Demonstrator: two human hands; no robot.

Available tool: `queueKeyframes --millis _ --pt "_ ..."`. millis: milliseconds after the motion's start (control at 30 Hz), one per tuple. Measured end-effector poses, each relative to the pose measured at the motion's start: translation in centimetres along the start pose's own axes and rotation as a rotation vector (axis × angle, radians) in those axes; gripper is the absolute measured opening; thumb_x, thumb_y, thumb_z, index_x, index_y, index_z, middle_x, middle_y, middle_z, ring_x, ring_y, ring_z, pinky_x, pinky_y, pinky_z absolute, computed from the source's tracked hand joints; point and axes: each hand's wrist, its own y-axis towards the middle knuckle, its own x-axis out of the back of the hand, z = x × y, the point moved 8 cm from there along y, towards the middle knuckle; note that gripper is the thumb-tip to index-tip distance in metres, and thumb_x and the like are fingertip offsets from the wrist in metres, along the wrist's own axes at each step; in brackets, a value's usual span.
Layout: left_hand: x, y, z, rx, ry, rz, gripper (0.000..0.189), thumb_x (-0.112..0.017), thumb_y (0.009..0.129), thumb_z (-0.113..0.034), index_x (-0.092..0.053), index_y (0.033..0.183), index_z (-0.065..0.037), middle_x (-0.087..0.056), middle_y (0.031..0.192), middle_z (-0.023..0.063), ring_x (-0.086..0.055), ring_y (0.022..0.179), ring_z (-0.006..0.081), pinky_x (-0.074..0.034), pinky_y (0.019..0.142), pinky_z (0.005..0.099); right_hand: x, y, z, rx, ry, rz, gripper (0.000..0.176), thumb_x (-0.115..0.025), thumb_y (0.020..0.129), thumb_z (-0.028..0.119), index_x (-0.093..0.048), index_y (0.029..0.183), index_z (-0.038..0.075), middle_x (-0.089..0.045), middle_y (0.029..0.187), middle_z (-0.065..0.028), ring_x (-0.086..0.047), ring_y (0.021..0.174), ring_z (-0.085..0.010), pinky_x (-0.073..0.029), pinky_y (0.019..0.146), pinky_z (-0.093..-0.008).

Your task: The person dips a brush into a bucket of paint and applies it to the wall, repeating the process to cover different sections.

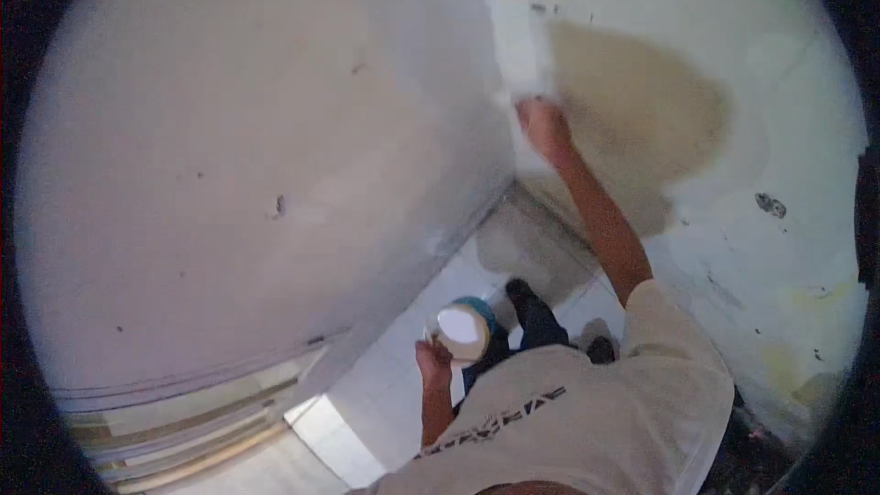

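Your right hand is closed, on what I cannot tell, beside the wall corner; lower, your left hand grips the bucket.

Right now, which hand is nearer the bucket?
Left. The left hand is right at the side of the bucket; the right hand is well away from it, raised to the stained wall.
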Motion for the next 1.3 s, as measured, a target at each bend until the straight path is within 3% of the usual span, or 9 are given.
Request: queueKeyframes --millis 100,200,333,533,733,1067,1167,1233,1300 --pt "-1.7 -1.9 -0.4 -0.004 -0.026 0.109 0.029 -0.039 0.091 -0.029 -0.055 0.099 -0.006 -0.034 0.057 -0.0043 -0.029 0.042 0.0095 -0.025 0.040 0.0246 12.7 4.1 9.2 0.081 -0.023 -0.138 0.024 -0.056 0.093 0.014 -0.065 0.113 0.006 -0.067 0.088 -0.0198 -0.065 0.076 -0.0306 -0.051 0.067 -0.0370" --pt "-0.3 0.6 0.6 0.055 0.010 0.132 0.036 -0.042 0.091 -0.033 -0.057 0.109 -0.005 -0.040 0.058 -0.0028 -0.036 0.046 0.0112 -0.030 0.043 0.0263 9.0 3.4 7.2 0.246 0.274 -0.400 0.025 -0.058 0.091 0.009 -0.065 0.116 0.007 -0.066 0.085 -0.0185 -0.064 0.072 -0.0296 -0.050 0.064 -0.0375" --pt "-0.4 1.1 0.9 0.014 0.061 0.102 0.037 -0.044 0.092 -0.035 -0.058 0.110 -0.006 -0.042 0.059 -0.0026 -0.037 0.046 0.0114 -0.031 0.044 0.0268 -3.7 -0.7 -0.8 0.164 0.308 -0.287 0.034 -0.062 0.087 0.004 -0.064 0.120 0.009 -0.065 0.087 -0.0180 -0.065 0.074 -0.0303 -0.051 0.066 -0.0371" --pt "-3.5 -0.1 0.4 -0.020 0.108 0.045 0.036 -0.033 0.095 -0.031 -0.056 0.101 -0.004 -0.032 0.054 -0.0052 -0.027 0.042 0.0090 -0.025 0.042 0.0252 -5.4 -2.0 -2.8 0.136 -0.049 0.189 0.029 -0.060 0.087 0.003 -0.064 0.116 0.008 -0.066 0.089 -0.0173 -0.064 0.077 -0.0346 -0.052 0.070 -0.0408" --pt "-2.3 -1.1 0.9 0.013 0.081 0.065 0.037 -0.031 0.097 -0.031 -0.056 0.101 -0.004 -0.031 0.055 -0.0051 -0.027 0.042 0.0088 -0.026 0.042 0.0256 5.0 -2.4 2.9 0.161 0.370 -0.348 0.028 -0.054 0.093 0.014 -0.061 0.120 0.009 -0.066 0.100 -0.0199 -0.065 0.088 -0.0364 -0.052 0.076 -0.0428" --pt "-1.8 -1.1 1.5 0.003 0.105 0.119 0.029 -0.043 0.091 -0.027 -0.056 0.105 -0.006 -0.037 0.056 -0.0048 -0.034 0.045 0.0093 -0.029 0.042 0.0249 -9.5 -5.4 -4.4 -0.007 0.224 -0.190 0.023 -0.057 0.092 0.018 -0.063 0.113 0.010 -0.066 0.095 -0.0160 -0.064 0.083 -0.0354 -0.052 0.071 -0.0412" --pt "-1.4 0.2 2.2 0.020 0.073 0.141 0.030 -0.043 0.091 -0.026 -0.057 0.106 -0.004 -0.038 0.057 -0.0044 -0.036 0.046 0.0096 -0.030 0.043 0.0245 -11.4 -4.9 -6.9 -0.155 0.671 -0.070 0.022 -0.057 0.090 0.018 -0.066 0.108 0.009 -0.068 0.088 -0.0143 -0.065 0.076 -0.0331 -0.053 0.068 -0.0413" --pt "-0.6 0.3 2.3 -0.036 0.197 0.052 0.024 -0.043 0.091 -0.025 -0.056 0.100 -0.007 -0.042 0.060 -0.0021 -0.039 0.048 0.0105 -0.033 0.044 0.0257 -12.5 -4.1 -6.2 0.020 -0.116 0.170 0.018 -0.058 0.084 0.012 -0.068 0.098 0.006 -0.064 0.078 -0.0194 -0.065 0.076 -0.0358 -0.052 0.071 -0.0458" --pt "-0.5 0.5 2.4 -0.001 0.197 0.103 0.021 -0.042 0.092 -0.025 -0.054 0.096 -0.009 -0.043 0.063 -0.0010 -0.041 0.049 0.0109 -0.033 0.045 0.0267 -14.6 -3.1 -7.4 0.079 -0.186 0.138 0.014 -0.059 0.082 0.012 -0.068 0.091 0.006 -0.065 0.078 -0.0192 -0.065 0.075 -0.0360 -0.052 0.071 -0.0458"
